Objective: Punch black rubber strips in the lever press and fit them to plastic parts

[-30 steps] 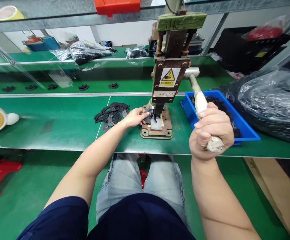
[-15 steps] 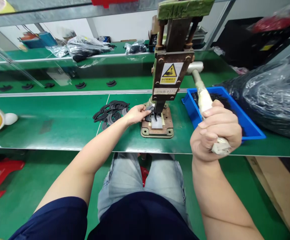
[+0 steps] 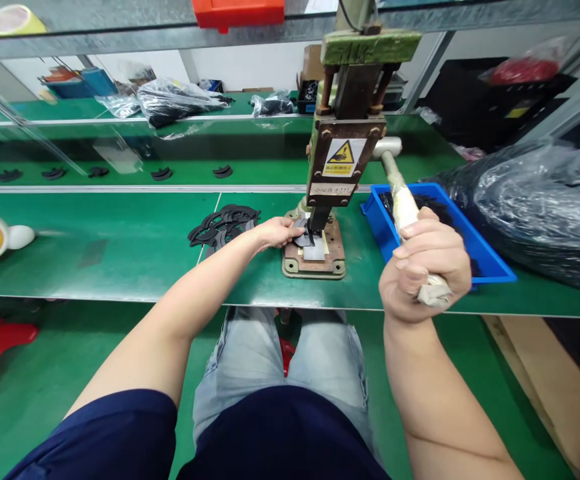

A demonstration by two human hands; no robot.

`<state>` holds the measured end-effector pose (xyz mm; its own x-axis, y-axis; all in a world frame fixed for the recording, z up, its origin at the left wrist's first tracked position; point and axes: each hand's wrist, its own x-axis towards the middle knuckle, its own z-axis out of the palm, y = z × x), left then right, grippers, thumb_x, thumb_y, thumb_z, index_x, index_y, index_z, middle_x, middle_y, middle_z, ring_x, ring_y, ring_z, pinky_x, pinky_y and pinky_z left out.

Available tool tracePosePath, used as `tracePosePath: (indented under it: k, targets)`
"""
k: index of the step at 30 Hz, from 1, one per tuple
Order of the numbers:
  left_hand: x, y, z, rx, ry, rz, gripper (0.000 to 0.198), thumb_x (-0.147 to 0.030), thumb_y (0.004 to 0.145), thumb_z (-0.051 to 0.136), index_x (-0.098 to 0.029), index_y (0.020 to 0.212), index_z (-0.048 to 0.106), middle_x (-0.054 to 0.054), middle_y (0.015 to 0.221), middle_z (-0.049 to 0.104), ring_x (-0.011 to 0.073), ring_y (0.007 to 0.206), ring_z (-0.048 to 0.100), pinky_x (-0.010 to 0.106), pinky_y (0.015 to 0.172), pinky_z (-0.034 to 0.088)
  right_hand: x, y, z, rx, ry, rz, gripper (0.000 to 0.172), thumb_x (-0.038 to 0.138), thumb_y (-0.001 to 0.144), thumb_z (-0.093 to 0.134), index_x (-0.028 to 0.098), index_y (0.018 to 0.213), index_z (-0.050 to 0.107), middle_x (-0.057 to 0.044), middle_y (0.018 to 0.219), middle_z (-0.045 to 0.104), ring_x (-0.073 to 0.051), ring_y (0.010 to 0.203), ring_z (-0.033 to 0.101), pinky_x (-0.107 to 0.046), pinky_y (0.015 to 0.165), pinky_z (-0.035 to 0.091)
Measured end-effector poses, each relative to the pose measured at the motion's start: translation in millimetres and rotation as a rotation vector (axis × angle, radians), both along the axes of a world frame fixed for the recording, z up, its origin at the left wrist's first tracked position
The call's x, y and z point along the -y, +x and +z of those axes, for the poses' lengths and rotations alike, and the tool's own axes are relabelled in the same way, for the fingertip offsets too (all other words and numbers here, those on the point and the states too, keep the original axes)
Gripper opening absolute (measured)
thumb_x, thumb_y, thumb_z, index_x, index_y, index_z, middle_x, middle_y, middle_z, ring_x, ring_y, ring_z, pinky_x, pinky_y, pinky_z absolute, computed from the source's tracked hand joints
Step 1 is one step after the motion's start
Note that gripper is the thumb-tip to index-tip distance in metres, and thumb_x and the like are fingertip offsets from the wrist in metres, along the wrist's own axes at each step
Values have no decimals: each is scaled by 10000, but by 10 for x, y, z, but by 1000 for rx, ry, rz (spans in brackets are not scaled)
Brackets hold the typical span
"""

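1. A long, glossy green tabletop [image 3: 120, 267] spans the view, carrying everything below.
2. On it stands a tall, dark-brown and green metal press [image 3: 350, 128], between the two hands, with a yellow warning label on its front.
3. A rectangular blue plastic bin [image 3: 377, 230] holding black pieces sits right of the press, partly behind the right hand.
4. The press's pale, wrapped lever [image 3: 403, 200] slants toward the person.
5. The right hand [image 3: 425, 267] is clenched around the lever's lower end, fingers fully curled.
6. A loose heap of black crescent-shaped pieces [image 3: 225, 223] lies just left of the left hand.
7. The left hand [image 3: 280, 232] is nearly closed, thumb and fingers pinching one piece's left edge.
8. That flat, black curved piece [image 3: 302, 239] lies over the press base, beside the ram's foot, well apart from the right hand.
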<state>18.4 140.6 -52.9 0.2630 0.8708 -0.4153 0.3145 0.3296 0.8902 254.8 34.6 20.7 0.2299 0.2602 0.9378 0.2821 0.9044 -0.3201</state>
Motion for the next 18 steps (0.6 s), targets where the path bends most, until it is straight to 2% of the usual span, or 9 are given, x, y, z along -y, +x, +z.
tracePosePath:
  k: [3,7,10,15,18]
  targets:
    - [-24,16,-3,21,5,-23,480,-366,935,873,-201,678,503,-64,486,472,53,374,387,191,383,278,14,12,5,16,-19,-5,356,469,946,710,245,731,536,29,695,575,-204,834,673,-585,1058,579]
    - [-38,-58,12,76,45,8,355,-340,968,844,-194,814,559,-23,631,641,87,479,606,168,429,389,3,41,3,47,3,-1,336,447,951,699,242,734,547,27,707,597,-197,846,677,-592,1050,586]
    - [-22,-154,14,103,73,26,327,-345,976,837,-191,882,564,-4,718,695,110,560,691,169,470,450,1,63,-4,65,12,14,350,478,973,688,245,741,566,25,719,605,-194,848,675,-606,1041,592]
    - [9,-199,-30,77,177,-64,322,-333,965,845,-167,840,599,16,702,694,114,586,687,181,487,467,12,79,-17,73,-23,-4,353,469,965,703,246,736,554,22,720,607,-201,864,689,-609,1056,593]
    - [9,-161,-73,42,205,-64,296,-317,971,829,-167,827,619,18,684,689,106,559,648,186,473,448,-1,64,-20,53,-4,4,349,472,950,709,251,729,552,27,708,592,-202,846,688,-599,1066,585]
